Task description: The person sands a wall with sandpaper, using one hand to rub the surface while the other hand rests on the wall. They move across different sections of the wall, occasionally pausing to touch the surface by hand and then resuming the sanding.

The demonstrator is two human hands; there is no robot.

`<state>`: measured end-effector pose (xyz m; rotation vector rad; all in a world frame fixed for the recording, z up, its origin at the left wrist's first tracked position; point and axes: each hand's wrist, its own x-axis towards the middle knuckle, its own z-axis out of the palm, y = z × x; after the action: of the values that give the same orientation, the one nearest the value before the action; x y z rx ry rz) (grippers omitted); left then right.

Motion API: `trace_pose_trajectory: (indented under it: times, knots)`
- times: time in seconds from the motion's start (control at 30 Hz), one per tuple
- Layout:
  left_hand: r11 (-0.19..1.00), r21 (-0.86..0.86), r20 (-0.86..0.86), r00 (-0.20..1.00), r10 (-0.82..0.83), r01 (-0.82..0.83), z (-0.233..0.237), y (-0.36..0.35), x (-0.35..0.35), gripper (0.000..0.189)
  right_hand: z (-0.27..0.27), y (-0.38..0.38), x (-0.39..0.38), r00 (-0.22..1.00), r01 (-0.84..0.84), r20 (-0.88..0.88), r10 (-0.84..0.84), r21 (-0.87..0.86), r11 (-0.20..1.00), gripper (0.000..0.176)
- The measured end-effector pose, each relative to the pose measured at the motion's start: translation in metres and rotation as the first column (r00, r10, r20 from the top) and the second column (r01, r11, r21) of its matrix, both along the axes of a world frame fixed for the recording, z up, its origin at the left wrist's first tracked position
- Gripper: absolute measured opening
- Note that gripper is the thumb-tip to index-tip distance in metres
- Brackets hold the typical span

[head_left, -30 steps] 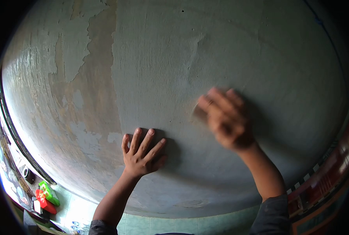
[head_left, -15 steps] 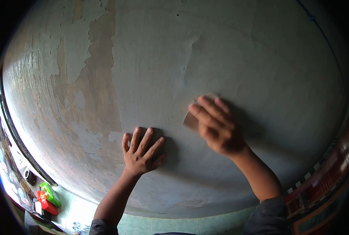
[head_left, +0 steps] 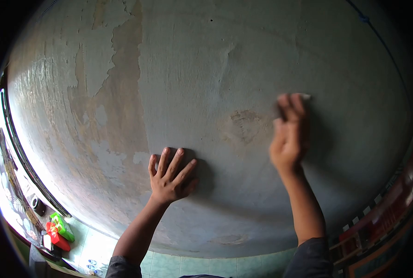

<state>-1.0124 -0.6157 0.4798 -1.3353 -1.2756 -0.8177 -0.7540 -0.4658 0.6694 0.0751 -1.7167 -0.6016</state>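
Note:
A grey painted wall (head_left: 192,83) fills most of the view, bent by the wide lens. Flat against its lower middle lies my left hand (head_left: 167,183), fingers spread and holding nothing. Farther right, my right hand (head_left: 290,134) is up at the wall, slightly smeared by motion, with its fingers bent over a piece of sandpaper (head_left: 305,96). Only a pale edge of that sheet shows past the fingertips; the rest is hidden. Between the two hands is a rough brownish patch (head_left: 246,126) where the paint is worn through.
Peeling paint exposes a brown strip (head_left: 125,69) on the left. A blue cord (head_left: 365,19) hangs at upper right. Red (head_left: 56,237) and green bags (head_left: 63,227) stand at lower left, near plastic bottles (head_left: 91,267) on the tiled floor (head_left: 195,267). Reddish wooden furniture (head_left: 378,224) is at lower right.
My right hand has moved right and slightly up with the sandpaper, uncovering the worn patch. My left hand stays at the same place on the wall; the view has shifted slightly.

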Motion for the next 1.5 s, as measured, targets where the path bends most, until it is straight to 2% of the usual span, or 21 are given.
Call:
trace_pose_trajectory:
  times: [0.03,0.07,0.17,0.23,0.3,0.37,0.4,0.53,0.67,0.77,0.8,0.93,1.03,1.07,1.17,1.2,1.3,1.33,1.43,1.47,1.5]
  knots:
    - [1.0,-0.008,0.005,1.0,-0.003,0.003,0.0,0.0,-0.001,0.063,-0.009,-0.009,-0.006,0.986,-0.075,0.152,0.073,0.006,0.997,0.002]
    - [1.0,-0.015,0.008,1.0,-0.008,0.008,0.0,-0.001,-0.001,0.063,-0.019,-0.026,-0.008,0.93,0.053,0.359,-0.08,0.086,0.995,0.005]
    - [1.0,-0.023,0.01,1.0,-0.006,0.006,-0.001,0.0,0.001,0.065,-0.009,-0.017,-0.007,0.929,0.057,0.348,-0.129,0.209,0.976,0.007]
    - [1.0,-0.02,0.009,1.0,-0.008,0.008,-0.005,0.0,-0.001,0.066,0.014,-0.005,0.0,0.996,0.075,0.049,-0.079,0.074,0.994,0.009]
    - [1.0,-0.017,0.023,1.0,-0.003,0.004,-0.009,0.0,0.001,0.067,0.003,-0.013,-0.01,0.993,0.057,0.096,-0.065,0.081,0.995,0.01]
    - [0.999,-0.032,0.025,1.0,-0.006,0.007,-0.01,-0.002,0.001,0.067,-0.017,-0.029,-0.018,0.904,-0.008,0.423,-0.07,0.18,0.984,0.009]
    - [1.0,-0.028,0.022,1.0,-0.004,0.005,-0.01,0.001,0.002,0.068,-0.025,-0.022,-0.02,0.894,-0.006,0.439,-0.094,0.223,0.975,0.007]
    - [1.0,-0.021,0.049,0.999,-0.001,0.002,-0.016,0.002,0.0,0.066,0.006,-0.007,-0.003,0.995,0.062,0.079,-0.066,0.058,0.996,0.01]
    - [0.999,-0.032,0.028,1.0,-0.003,0.004,-0.015,0.0,0.002,0.069,-0.031,-0.022,-0.024,0.889,-0.066,0.458,-0.02,0.172,0.983,0.007]
    - [1.0,-0.024,0.015,1.0,-0.001,0.001,-0.016,0.0,0.0,0.068,-0.008,-0.013,-0.007,0.947,-0.008,0.322,-0.016,0.071,0.997,0.008]
    - [1.0,-0.021,0.033,0.999,-0.003,0.004,-0.016,0.001,0.0,0.067,-0.002,-0.005,-0.006,0.983,0.033,0.181,-0.043,0.054,0.998,0.007]
    - [1.0,-0.024,0.07,0.998,0.004,-0.002,-0.019,0.0,0.004,0.063,-0.032,-0.019,-0.026,0.907,-0.053,0.42,-0.031,0.188,0.981,0.008]
    - [1.0,-0.012,0.052,0.999,0.006,-0.005,-0.017,0.001,0.002,0.062,-0.003,-0.017,-0.007,0.955,0.061,0.279,-0.102,0.151,0.987,0.008]
    - [1.0,-0.004,0.052,0.999,0.007,-0.007,-0.018,0.002,0.003,0.062,0.002,-0.009,-0.007,0.985,0.106,0.129,-0.117,0.09,0.99,0.007]
    - [1.0,0.001,0.06,0.998,0.0,0.0,-0.017,0.002,0.004,0.06,-0.016,-0.017,-0.016,0.924,0.003,0.378,-0.055,0.136,0.991,0.007]
    - [1.0,-0.006,0.058,0.998,0.002,-0.001,-0.019,0.0,0.005,0.06,-0.031,-0.02,-0.023,0.876,-0.033,0.475,-0.081,0.227,0.973,0.008]
    - [1.0,-0.003,0.049,0.999,0.008,-0.008,-0.018,0.001,0.002,0.059,-0.013,-0.014,-0.01,0.911,0.041,0.394,-0.124,0.212,0.976,0.008]
    - [1.0,0.001,0.049,0.999,0.009,-0.009,-0.018,0.002,0.003,0.059,-0.005,-0.008,-0.006,0.962,0.093,0.247,-0.118,0.11,0.99,0.009]
    - [1.0,-0.001,0.031,0.999,0.011,-0.011,-0.018,0.002,0.003,0.061,-0.017,-0.013,-0.009,0.932,0.056,0.349,-0.098,0.128,0.99,0.01]
    - [1.0,-0.015,0.014,1.0,0.006,-0.005,-0.018,0.0,0.002,0.062,-0.029,-0.015,-0.014,0.871,-0.005,0.483,-0.09,0.192,0.981,0.008]
    - [1.0,-0.014,0.011,1.0,0.002,-0.002,-0.017,0.0,0.002,0.062,-0.028,-0.013,-0.011,0.877,0.005,0.469,-0.106,0.21,0.978,0.008]
